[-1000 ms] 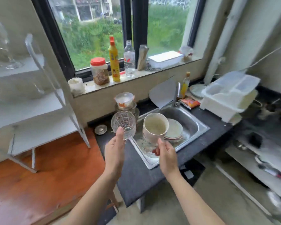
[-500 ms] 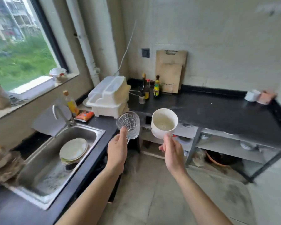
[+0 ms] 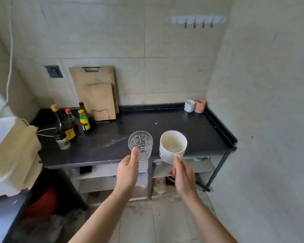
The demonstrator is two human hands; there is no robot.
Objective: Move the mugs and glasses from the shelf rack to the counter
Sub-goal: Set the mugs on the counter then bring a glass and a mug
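Left hand (image 3: pixel 127 170) fingers wrapped round empty glass (image 3: pixel 140 145), thumb on near side; right hand (image 3: pixel 183 174) pinches white mug (image 3: pixel 172 146) handle, pale residue inside; both above counter (image 3: pixel 165 127) front edge.

glass (image 3: pixel 140 144): clear, cut grid pattern. mug (image 3: pixel 172 147): white outside, cream-stained inside. tabletop (image 3: pixel 165 127): black, pale smears. cutting boards (image 3: pixel 96 92): light wood. far cups: one white (image 3: pixel 189 105), one salmon pink (image 3: pixel 200 105). bottles: red cap (image 3: pixel 68 111), yellow label (image 3: pixel 84 120). wall tiles (image 3: pixel 112 32): beige.
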